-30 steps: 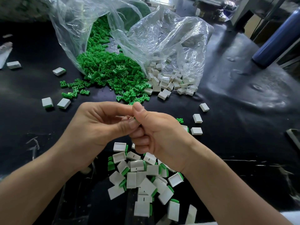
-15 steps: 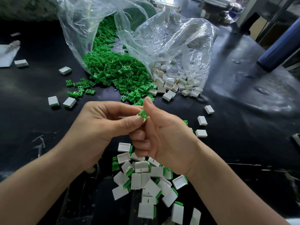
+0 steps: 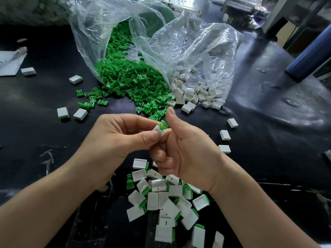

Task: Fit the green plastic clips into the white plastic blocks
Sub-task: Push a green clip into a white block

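Left hand (image 3: 121,138) pinched a small white plastic block (image 3: 158,130). Right hand (image 3: 184,151), fingers curled, pinched a green plastic clip (image 3: 163,124), half-seated in it. Finished pile (image 3: 161,197) lay near; big loose heaps (image 3: 132,81) waited far.

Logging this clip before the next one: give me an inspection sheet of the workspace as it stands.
Surface: black table, glossy, scuffed in front.
Job's things: green clips spilling from a clear bag; white blocks in a second bag; assembled pieces piled near the person; loose blocks scattered.
Clutter: white sheet, far left.
Grippers: left hand pinches the held block; right hand pinches the held clip, partly inserted in it.
Cables: nothing seen.
Surroundings: blue cylinder at right; blurred machinery behind.
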Demonstrator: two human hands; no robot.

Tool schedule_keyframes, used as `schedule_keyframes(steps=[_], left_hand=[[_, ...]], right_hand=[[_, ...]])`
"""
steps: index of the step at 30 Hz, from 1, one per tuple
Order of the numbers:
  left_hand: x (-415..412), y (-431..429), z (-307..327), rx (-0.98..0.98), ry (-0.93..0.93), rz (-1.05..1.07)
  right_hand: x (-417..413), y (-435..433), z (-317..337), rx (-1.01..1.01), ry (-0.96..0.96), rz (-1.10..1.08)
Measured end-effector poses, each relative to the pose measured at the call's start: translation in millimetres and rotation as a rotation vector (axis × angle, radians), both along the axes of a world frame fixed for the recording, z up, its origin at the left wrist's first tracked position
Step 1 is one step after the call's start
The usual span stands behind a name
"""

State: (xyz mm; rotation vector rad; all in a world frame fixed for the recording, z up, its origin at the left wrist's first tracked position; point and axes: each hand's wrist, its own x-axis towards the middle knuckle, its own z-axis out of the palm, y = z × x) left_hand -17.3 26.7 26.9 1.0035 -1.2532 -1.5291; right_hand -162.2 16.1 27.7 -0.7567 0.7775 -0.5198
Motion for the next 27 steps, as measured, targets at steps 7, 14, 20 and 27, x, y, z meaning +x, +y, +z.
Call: schedule_keyframes(steps=[7,14,20,27], left_hand=[[1.5,-1.0,-6.6,0.017,-0.035,0.012],[2.3,-1.6,-5.9,0.044,-0.016,0.015],[1.2,-1.2,-1.5,0.018,0.002,-0.033],[1.7,-1.8,-3.9,0.023,0.046,0.023]], right_hand=[[-1.0,3.8,0.6,-0.147,0.194,0.006],[2.1,6.5,2.0,-0.135,0.111,-0.045],[1.8,4.4,2.0,-0.162,0.138,-0.012],[2.0,4.8,0.9,-0.323,0.279,-0.109]])
